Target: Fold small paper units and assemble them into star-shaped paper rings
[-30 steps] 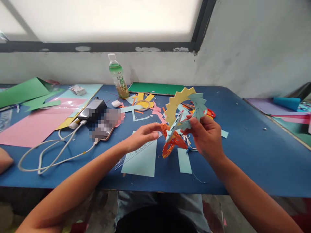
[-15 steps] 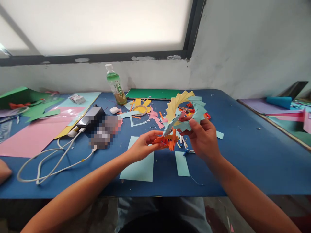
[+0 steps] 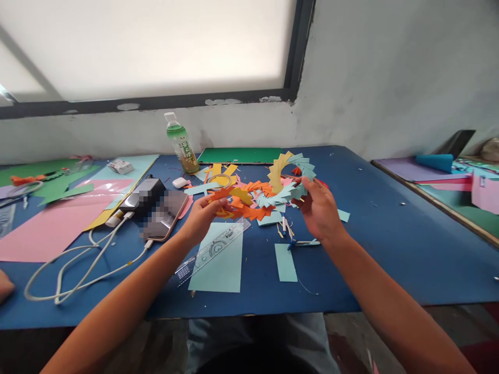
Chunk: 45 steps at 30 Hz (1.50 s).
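Note:
A chain of folded paper (image 3: 268, 193) is stretched between my two hands above the blue table. Its left part is orange with some yellow; its right part curves up in a light-blue and yellow ring. My left hand (image 3: 205, 215) pinches the orange end. With thumb and fingers my right hand (image 3: 318, 208) grips the light-blue part on the right. Below the chain lie a light-blue paper sheet (image 3: 224, 267) and a clear ruler (image 3: 214, 249) across it. A smaller light-blue paper strip (image 3: 286, 262) and a pair of compasses (image 3: 290, 241) are near my right hand.
On the left are a phone (image 3: 166, 218) on a white cable (image 3: 83, 285), a black box-shaped device (image 3: 145, 195) and pink paper (image 3: 42, 228). A drink bottle (image 3: 182, 147) stands at the back beside a green board (image 3: 239, 155). Another person's hand (image 3: 5, 285) shows at the left edge.
My hands have moved apart, my left hand going left. The paper chain, bunched before, is now spread out lengthwise. The ruler on the light-blue sheet has come into sight.

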### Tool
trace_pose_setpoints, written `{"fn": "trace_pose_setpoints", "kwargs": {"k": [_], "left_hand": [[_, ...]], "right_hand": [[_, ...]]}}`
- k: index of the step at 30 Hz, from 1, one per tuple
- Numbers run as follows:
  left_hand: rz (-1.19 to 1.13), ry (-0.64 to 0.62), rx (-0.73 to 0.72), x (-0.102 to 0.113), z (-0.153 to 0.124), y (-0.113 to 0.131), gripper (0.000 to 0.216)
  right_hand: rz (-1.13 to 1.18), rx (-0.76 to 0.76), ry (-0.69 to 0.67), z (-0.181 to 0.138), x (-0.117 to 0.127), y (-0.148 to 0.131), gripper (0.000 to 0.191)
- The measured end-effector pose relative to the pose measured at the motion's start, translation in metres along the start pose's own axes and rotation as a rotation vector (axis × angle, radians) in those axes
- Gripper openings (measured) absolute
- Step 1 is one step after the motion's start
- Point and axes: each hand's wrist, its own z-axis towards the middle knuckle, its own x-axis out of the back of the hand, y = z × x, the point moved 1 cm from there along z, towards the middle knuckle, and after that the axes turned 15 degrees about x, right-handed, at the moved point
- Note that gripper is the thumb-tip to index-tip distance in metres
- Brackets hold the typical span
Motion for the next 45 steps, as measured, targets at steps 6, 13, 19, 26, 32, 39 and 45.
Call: {"fn": "trace_pose_setpoints", "kwargs": {"k": [6, 13, 19, 26, 32, 39, 45], "left_hand": [[-0.106, 0.066, -0.022, 0.002, 0.005, 0.004, 0.027], [-0.129, 0.050, 0.023, -0.003, 0.001, 0.004, 0.031], [-0.103, 0.038, 0.039, -0.003, 0.001, 0.001, 0.031], [0.003, 0.044, 0.087, 0.003, 0.007, -0.006, 0.028], [0.219, 0.121, 0.157, 0.010, 0.012, -0.016, 0.051], [0.641, 0.145, -0.020, 0.019, 0.010, -0.015, 0.060], [1.063, 0.078, -0.362, 0.017, -0.001, 0.001, 0.017]], "right_hand": [[-0.023, -0.098, -0.053, 0.005, 0.004, 0.013, 0.027], [-0.024, -0.172, -0.045, 0.003, 0.002, 0.027, 0.032], [-0.089, -0.184, -0.107, 0.001, 0.001, 0.028, 0.037], [-0.319, -0.256, -0.225, 0.002, 0.005, 0.034, 0.042], [-0.683, -0.196, -0.350, 0.008, 0.020, 0.049, 0.064], [-1.044, 0.133, -0.451, 0.009, 0.020, 0.035, 0.048], [-1.116, 0.672, -0.980, -0.024, -0.014, 0.026, 0.032]]}}
